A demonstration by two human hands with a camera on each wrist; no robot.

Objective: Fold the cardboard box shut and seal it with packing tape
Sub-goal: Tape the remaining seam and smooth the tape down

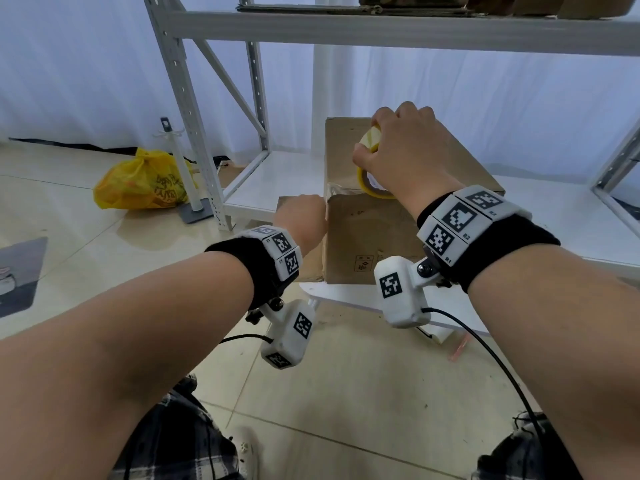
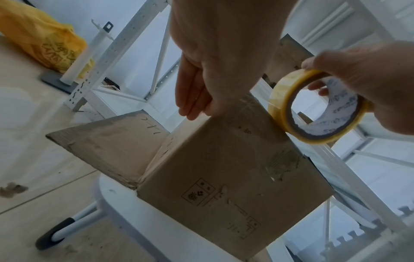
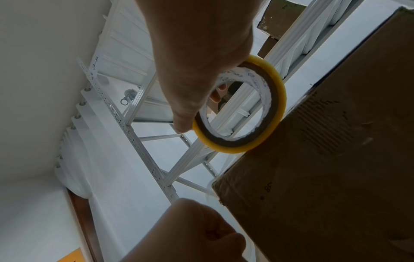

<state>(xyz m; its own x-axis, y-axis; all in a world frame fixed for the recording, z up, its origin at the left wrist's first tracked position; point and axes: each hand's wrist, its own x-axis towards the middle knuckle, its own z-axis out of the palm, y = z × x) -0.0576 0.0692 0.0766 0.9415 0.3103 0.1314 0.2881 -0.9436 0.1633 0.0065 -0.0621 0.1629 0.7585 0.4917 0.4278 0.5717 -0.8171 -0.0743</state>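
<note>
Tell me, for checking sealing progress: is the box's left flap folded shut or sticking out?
Sticking out: the flap juts sideways from the cardboard box, below the left hand, not folded against it.

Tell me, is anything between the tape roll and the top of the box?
Nothing visible. The right hand holds the tape roll right at the cardboard box top edge, while the left hand rests against the corner.

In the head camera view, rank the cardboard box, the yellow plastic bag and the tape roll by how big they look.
1. cardboard box, largest.
2. yellow plastic bag.
3. tape roll, smallest, partly hidden by the right hand.
</note>
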